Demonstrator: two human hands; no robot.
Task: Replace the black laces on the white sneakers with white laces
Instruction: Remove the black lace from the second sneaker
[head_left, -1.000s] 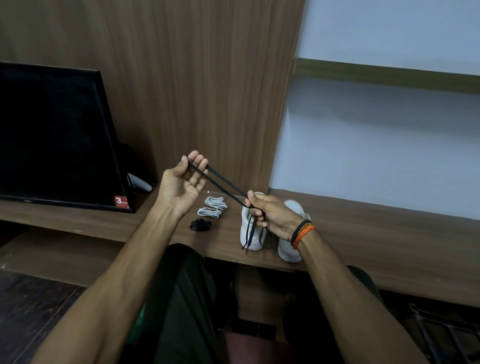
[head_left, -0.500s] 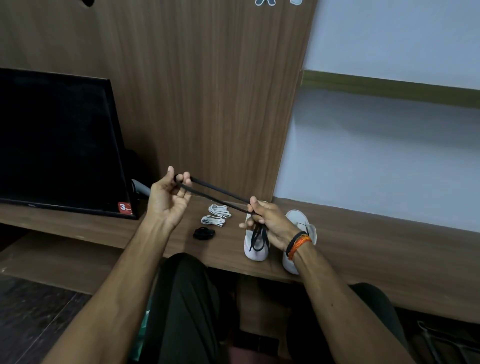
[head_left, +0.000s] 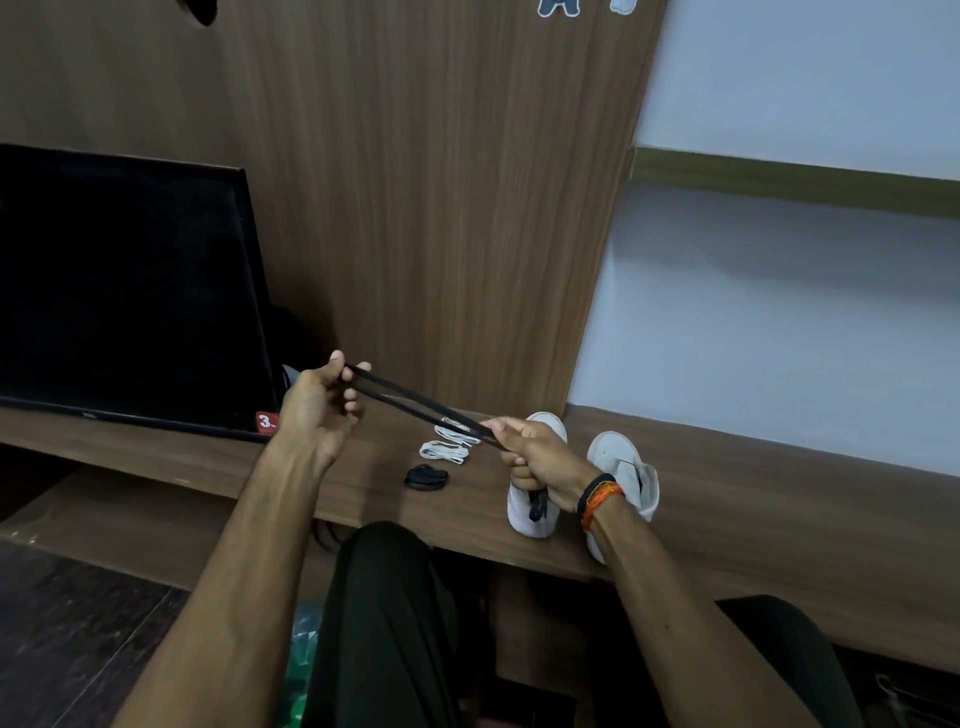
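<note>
A black lace (head_left: 410, 397) is stretched doubled between my hands above the wooden shelf (head_left: 208, 457). My left hand (head_left: 317, 410) pinches its loop end up near the screen's corner. My right hand (head_left: 540, 457) grips the other end, with a short black tail hanging below my fist. Two white sneakers stand on the shelf: one (head_left: 524, 514) partly hidden behind my right hand, the other (head_left: 626, 467) to its right. Two bundled white laces (head_left: 444, 451) lie left of the sneakers. A coiled black lace (head_left: 426, 478) lies in front of them.
A dark flat screen (head_left: 124, 291) leans on the shelf at the left. A wood panel (head_left: 441, 208) and a pale wall (head_left: 779, 312) rise behind. My legs in dark trousers are below the shelf's front edge.
My left hand has dropped and curled tighter on the lace loop. My right hand has closed into a fist lower, over the left sneaker. The view has tilted upward.
</note>
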